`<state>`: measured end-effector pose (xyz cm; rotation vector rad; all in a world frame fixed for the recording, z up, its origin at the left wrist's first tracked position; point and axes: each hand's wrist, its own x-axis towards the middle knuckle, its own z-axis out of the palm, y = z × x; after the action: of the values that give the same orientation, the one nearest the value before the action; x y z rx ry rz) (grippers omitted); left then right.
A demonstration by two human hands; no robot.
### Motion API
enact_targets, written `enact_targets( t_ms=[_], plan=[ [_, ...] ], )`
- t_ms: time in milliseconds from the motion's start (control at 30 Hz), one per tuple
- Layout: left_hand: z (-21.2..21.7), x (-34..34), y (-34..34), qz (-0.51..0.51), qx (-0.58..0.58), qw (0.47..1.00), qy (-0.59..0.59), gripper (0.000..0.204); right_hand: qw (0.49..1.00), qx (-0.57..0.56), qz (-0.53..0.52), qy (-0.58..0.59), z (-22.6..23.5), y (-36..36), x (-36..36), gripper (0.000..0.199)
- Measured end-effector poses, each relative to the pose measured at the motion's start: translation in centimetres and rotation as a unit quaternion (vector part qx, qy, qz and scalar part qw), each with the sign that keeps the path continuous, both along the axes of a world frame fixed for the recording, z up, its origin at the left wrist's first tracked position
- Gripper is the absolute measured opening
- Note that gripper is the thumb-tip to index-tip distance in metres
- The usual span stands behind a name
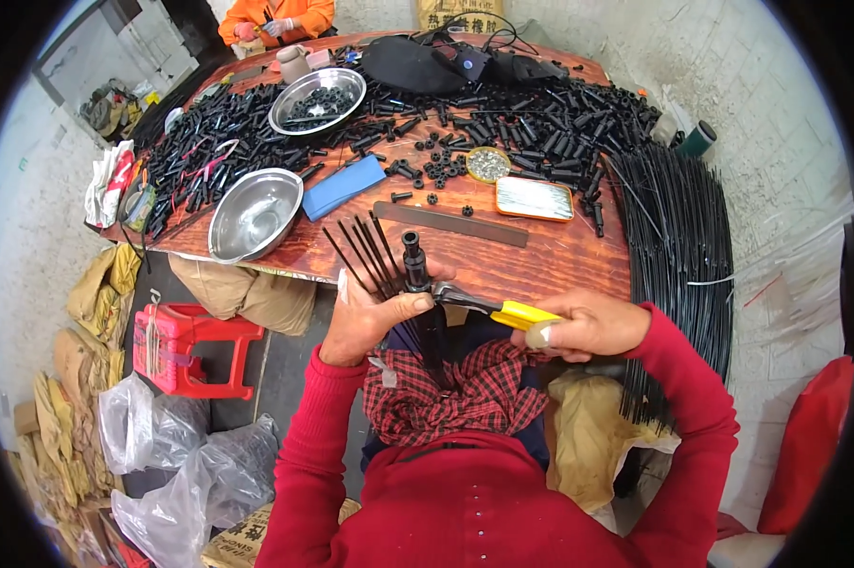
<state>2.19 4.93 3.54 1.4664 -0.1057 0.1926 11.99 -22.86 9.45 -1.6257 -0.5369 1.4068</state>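
Black plastic fitting [413, 257] with a fan of thin black rods [365, 254] sits in my left hand [375, 317], held upright just off the near edge of the surface [540, 260]. My left hand is closed around the fitting and the rod bundle, thumb across the front. My right hand [588, 327] is wrapped tight on the yellow-handled pliers [498, 308], whose metal nose reaches left and meets the fitting at its lower part; I can't tell whether the nose is actually biting.

Progress, as I judge it: one piece in hand, mid-assembly. Plenty left, since a big spread of loose black tubes [540, 123] covers the far half of the surface, with small black caps [441, 168] near the middle. The far steel bowl [317, 99] holds black parts; the near steel bowl [255, 213] looks empty. A large hank of long black rods [677, 237] hangs off the right side, mostly unused by the look of it.

Pose: both forearms in red sleeves come up from the near edge, elbows out, hands meeting over my lap above a red checked cloth [455, 398]. Left wrist is cocked back, right wrist level.

Also there: blue cloth [343, 186], flat dark strip [450, 224], orange-rimmed tin [534, 199], red stool [190, 346] near left, another person's hands [266, 28] at the far edge.
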Motion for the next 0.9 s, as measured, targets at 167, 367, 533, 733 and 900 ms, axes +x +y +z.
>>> enact_targets(
  t_ms=[167, 367, 533, 733, 900],
  plan=[
    [0.2, -0.5, -0.2, 0.029, 0.0, 1.0, 0.011, 0.037, 0.942, 0.019, 0.082, -0.324, -0.5, 1.3, -0.4, 0.033],
    [1.1, -0.8, -0.5, 0.038, 0.064, 0.997, 0.004, 0.031, 0.98, 0.086, 0.07, -0.164, 0.9, 1.3, 0.7, 0.035],
    [0.8, -1.0, -0.5, 0.008, -0.002, 1.0, 0.01, 0.033, 0.995, 0.057, 0.062, 0.043, 1.8, 1.1, 1.5, 0.042],
    [0.3, -1.2, -0.4, 0.005, -0.011, 1.0, -0.005, 0.033, 0.989, 0.047, 0.104, 0.097, 0.6, 0.9, 1.5, 0.047],
    [0.0, -1.3, -0.2, 0.016, 0.004, 1.0, -0.008, 0.033, 0.994, 0.038, 0.068, 0.075, 0.6, 1.2, 0.5, 0.043]
  ],
)
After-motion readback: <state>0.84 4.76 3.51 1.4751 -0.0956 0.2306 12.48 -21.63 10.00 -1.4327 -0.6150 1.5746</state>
